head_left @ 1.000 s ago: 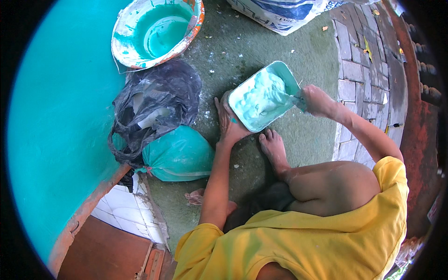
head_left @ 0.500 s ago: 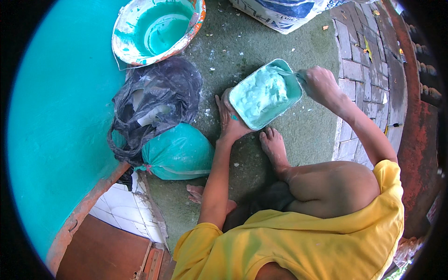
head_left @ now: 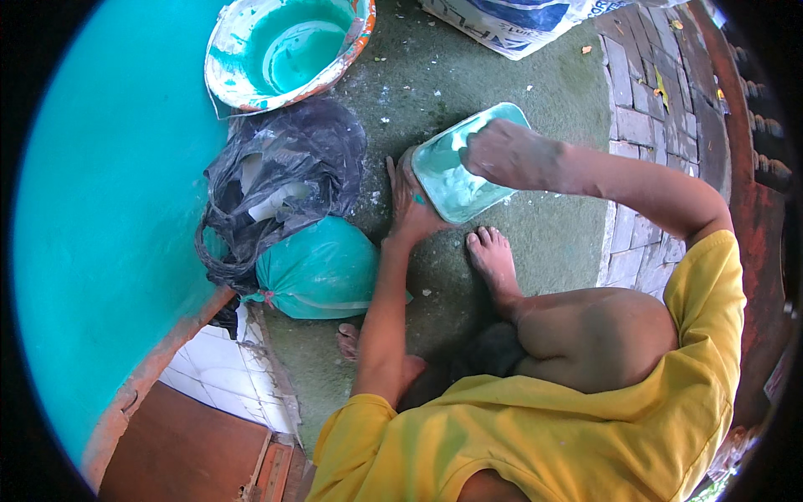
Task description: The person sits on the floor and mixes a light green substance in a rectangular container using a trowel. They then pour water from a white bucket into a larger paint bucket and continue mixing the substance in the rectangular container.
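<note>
Left hand (head_left: 411, 205): spread along the left side of a pale green container (head_left: 431, 163), one digit standing apart from the wall, the others partly out of sight against or under it. From my remote station I could not tell how firmly they gripped.

Right hand (head_left: 512, 157): over the container's right part, fingers folded into a fist, covering some of the contents. What it pinched, if anything, was hidden from me.

Container, one: rectangular, corners rounded, topless. Location: beyond the bare foot (head_left: 493, 255), to the right of a black plastic bag (head_left: 309, 151) and a tied green bag (head_left: 322, 272), above the concrete floor (head_left: 556, 100). Whether its base touched down, I could not confirm.

Contents: pale green paste (head_left: 453, 177), uneven on top. I rated it soft, thick and prone to smear.

Handling notes, my judgement: walls thin but stiff, probably apt to flex under a hard squeeze; not fragile. Weight I put as moderate, most of it paste, liable to shift with a tilt. Any smear on the rim I reckoned slippery.

Preferred hold: broad palm low on a long side, fingers beneath the base, close to the bulk of the paste; the rim alone I marked as a poor grip.

Also listed: bucket (head_left: 224, 79), green-stained inside, beyond the black plastic bag.
</note>
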A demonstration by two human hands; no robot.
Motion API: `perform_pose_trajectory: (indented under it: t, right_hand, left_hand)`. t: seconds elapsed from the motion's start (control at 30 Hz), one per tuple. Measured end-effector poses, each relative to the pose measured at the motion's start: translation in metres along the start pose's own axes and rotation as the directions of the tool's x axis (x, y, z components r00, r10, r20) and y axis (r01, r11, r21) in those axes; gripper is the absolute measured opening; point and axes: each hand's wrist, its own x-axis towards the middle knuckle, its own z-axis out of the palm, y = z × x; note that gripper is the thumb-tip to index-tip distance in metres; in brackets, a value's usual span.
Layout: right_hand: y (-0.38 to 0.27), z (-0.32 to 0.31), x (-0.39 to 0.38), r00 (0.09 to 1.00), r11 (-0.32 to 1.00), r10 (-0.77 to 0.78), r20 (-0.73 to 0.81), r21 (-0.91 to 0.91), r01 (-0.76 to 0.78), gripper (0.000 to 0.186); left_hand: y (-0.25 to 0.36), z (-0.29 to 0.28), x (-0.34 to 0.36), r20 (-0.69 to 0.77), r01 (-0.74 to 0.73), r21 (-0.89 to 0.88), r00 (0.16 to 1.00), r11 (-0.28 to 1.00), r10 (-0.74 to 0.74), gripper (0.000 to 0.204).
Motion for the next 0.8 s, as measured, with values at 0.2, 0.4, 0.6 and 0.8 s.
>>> perform_pose_trajectory:
  t: [0.2, 0.4, 0.6, 0.8]
  right_hand:
    - [0.007, 0.011, -0.049, 0.985, 0.988, 0.151, 0.078, 0.003, -0.152, 0.006]
    - [0.002, -0.034, -0.058, 0.966, 0.965, 0.254, 0.047, 0.062, -0.257, 0.010]
    - [0.017, 0.007, -0.011, 0.995, 0.997, 0.042, -0.092, -0.063, -0.047, 0.005]
    - [0.028, 0.015, -0.018, 0.998, 0.997, 0.061, 0.020, -0.038, -0.060, 0.008]
  left_hand:
    - [-0.002, 0.001, 0.002, -0.039, -0.026, -0.089, 0.999, 0.996, 0.023, 0.137]
    - [-0.004, 0.003, -0.002, -0.005, 0.018, -0.060, 1.000, 0.998, -0.018, 0.136]
    - [0.003, -0.002, 0.006, 0.048, 0.038, -0.012, 0.998, 0.999, -0.037, 0.137]
    - [0.000, 0.000, 0.001, 0.032, 0.052, -0.040, 0.998, 0.998, -0.051, 0.138]
